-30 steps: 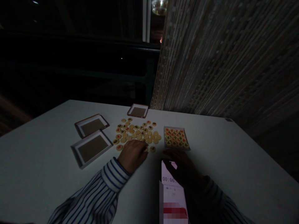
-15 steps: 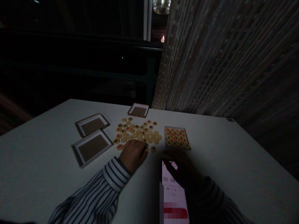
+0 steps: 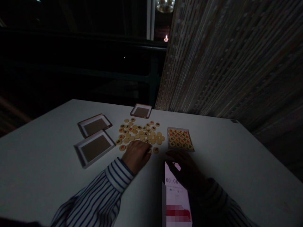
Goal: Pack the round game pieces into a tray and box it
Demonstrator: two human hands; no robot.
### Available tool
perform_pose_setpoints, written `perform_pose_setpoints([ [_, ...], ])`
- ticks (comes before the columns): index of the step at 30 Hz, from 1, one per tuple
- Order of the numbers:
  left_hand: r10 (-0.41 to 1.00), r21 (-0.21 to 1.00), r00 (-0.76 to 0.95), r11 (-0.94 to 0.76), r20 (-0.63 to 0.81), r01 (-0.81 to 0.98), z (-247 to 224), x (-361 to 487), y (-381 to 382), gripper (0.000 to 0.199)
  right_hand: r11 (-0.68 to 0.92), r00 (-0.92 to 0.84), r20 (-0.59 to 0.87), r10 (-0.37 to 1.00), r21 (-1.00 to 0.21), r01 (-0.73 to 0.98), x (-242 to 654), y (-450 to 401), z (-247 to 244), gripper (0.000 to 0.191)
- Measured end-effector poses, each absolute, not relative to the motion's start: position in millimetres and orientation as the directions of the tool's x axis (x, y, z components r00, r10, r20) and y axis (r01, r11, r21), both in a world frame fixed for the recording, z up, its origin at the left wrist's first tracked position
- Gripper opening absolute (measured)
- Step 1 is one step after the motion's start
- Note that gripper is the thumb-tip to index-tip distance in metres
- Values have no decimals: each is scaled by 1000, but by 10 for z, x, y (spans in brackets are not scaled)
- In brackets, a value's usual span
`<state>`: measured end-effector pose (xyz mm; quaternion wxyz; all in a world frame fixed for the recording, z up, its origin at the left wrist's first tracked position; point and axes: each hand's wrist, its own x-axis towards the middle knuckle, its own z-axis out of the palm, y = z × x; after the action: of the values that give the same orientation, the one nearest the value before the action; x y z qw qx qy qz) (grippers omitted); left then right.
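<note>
A small square tray (image 3: 180, 139) sits on the white desk (image 3: 42, 157), packed edge to edge with round discs in a neat grid, their tops marked in red and black. Three more trays lie open with only a flat brown floor showing: a large one (image 3: 94, 148) nearest the sleeve, a second (image 3: 94, 125) just behind it, and a small one (image 3: 141, 111) at the far edge.

Between the trays, loose discs (image 3: 139, 134) spread flat over the desk, pale yellow and coin-shaped, some face up with red or black marks, some blank.

The left hand (image 3: 137, 154) rests palm down on the near edge of that spread, fingers together and curled over a few discs; whether they pinch one I cannot tell. Its cuff is striped cloth.

The right hand (image 3: 187, 171) is deep in shadow, its outline hard to make out. Its fingers wrap a phone (image 3: 176, 192) with a lit screen showing timer digits, partly covered; the lower part is blurred and cut off by the frame.

Behind stands a ribbed woven curtain (image 3: 224, 56).
</note>
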<state>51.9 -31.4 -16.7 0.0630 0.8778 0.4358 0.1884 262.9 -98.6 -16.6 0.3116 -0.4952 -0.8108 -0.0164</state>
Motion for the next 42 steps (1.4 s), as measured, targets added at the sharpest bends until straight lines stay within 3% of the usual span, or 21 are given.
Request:
perform_pose_setpoints([
  [8, 768, 304, 537, -634, 348, 711, -133, 529, -330, 26, 514, -315, 538, 782, -271, 814, 2636, -975, -182, 23],
  [18, 788, 567, 484, -612, 381, 551, -134, 558, -360, 32, 513, -319, 525, 789, -276, 813, 2645, -972, -194, 23],
  [25, 815, 671, 419, -572, 400, 472, -96, 604, -389, 27, 520, -324, 536, 779, -264, 812, 2648, -977, -180, 24],
  [42, 857, 769, 372, -496, 358, 403, -187, 648, -390, 22, 528, -327, 546, 771, -262, 808, 2662, -967, -226, 23],
])
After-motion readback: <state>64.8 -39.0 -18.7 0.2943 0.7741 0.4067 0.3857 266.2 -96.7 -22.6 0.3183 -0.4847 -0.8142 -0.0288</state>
